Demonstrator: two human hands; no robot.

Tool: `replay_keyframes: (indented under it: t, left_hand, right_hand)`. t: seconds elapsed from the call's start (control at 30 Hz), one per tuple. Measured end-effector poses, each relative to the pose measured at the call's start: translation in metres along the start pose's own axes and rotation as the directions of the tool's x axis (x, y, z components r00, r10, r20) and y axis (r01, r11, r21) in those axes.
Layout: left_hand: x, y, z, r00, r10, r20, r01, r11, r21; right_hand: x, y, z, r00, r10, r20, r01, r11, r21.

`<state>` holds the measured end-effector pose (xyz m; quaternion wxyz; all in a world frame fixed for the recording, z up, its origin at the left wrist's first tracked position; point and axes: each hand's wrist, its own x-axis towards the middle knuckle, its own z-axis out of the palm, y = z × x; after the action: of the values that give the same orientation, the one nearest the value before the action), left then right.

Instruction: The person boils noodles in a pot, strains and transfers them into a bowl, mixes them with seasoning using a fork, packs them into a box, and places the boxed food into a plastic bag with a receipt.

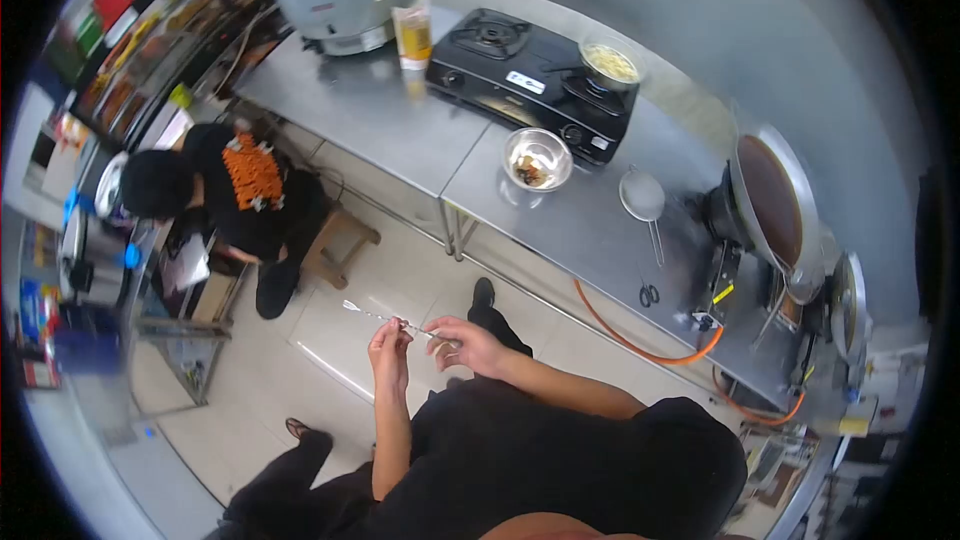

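Observation:
A thin bar spoon (372, 314) with a twisted metal shaft and a small flared end reaches across the gap between my hands. My left hand (388, 352) pinches its shaft near the middle, fingertips pressed together. The other end sits in the curled fingers of my right hand (468, 348), which partly hide it. Both hands are raised in front of my body, above the tiled floor, apart from the steel table.
The steel table (370, 135) holds a two-burner gas stove (510, 90), a metal bowl (537, 160), a strainer (641, 194), scissors (649, 295) and a wok of brown liquid (775, 200). An orange hose (640, 348) hangs along its edge. A person (240, 180) sits on a wooden stool at left.

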<state>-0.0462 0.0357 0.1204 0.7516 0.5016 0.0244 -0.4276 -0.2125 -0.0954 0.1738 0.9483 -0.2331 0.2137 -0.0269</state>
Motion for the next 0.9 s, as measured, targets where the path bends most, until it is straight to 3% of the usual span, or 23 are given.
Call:
replay_keyframes:
  t: [0.07,0.17,0.2,0.3,0.5,0.53,0.57,0.63,0.7,0.8,0.9]
  left_hand:
    - [0.023,0.015,0.037,0.999,-0.045,0.023,0.046,0.996,-0.072]
    - [0.055,0.033,0.109,0.990,-0.100,0.100,0.108,0.991,-0.075]
    - [0.063,0.041,0.138,0.986,-0.114,0.125,0.121,0.991,-0.053]
    - [0.091,0.046,0.208,0.952,-0.152,0.267,0.146,0.988,0.041]
    - [0.122,0.073,0.332,0.777,-0.323,0.541,0.111,0.915,0.387]
    - [0.130,0.070,0.341,0.726,-0.364,0.583,0.100,0.895,0.434]
    - [0.134,0.069,0.351,0.689,-0.419,0.591,0.099,0.862,0.497]
    - [0.141,0.063,0.372,0.617,-0.525,0.586,0.090,0.787,0.611]
    - [0.144,0.056,0.388,0.566,-0.600,0.566,0.086,0.725,0.683]
    - [0.150,0.042,0.403,0.483,-0.703,0.522,0.073,0.627,0.776]
    - [0.154,0.031,0.419,0.381,-0.765,0.518,0.056,0.579,0.814]
  right_hand:
    - [-0.003,-0.043,-0.001,0.983,-0.134,0.127,0.099,0.963,0.250]
    - [-0.002,-0.100,-0.009,0.917,-0.366,0.158,0.366,0.930,0.031]
    - [-0.002,-0.123,-0.001,0.898,-0.434,0.068,0.439,0.877,-0.195]
    - [0.014,-0.177,-0.011,0.780,-0.622,0.074,0.530,0.593,-0.606]
    - [-0.034,-0.341,-0.035,0.497,-0.862,-0.098,0.538,0.395,-0.745]
    - [-0.048,-0.376,-0.047,0.353,-0.935,0.038,0.589,0.191,-0.786]
    - [-0.063,-0.411,-0.045,0.224,-0.975,0.005,0.476,0.105,-0.873]
    - [-0.081,-0.468,-0.081,0.114,-0.988,-0.103,0.477,0.145,-0.867]
    - [-0.093,-0.517,-0.130,0.039,-0.998,-0.039,0.327,0.050,-0.944]
    - [-0.096,-0.577,-0.178,0.016,-0.999,-0.051,-0.081,0.050,-0.995]
    - [-0.076,-0.610,-0.229,-0.001,-1.000,-0.019,-0.134,0.019,-0.991]
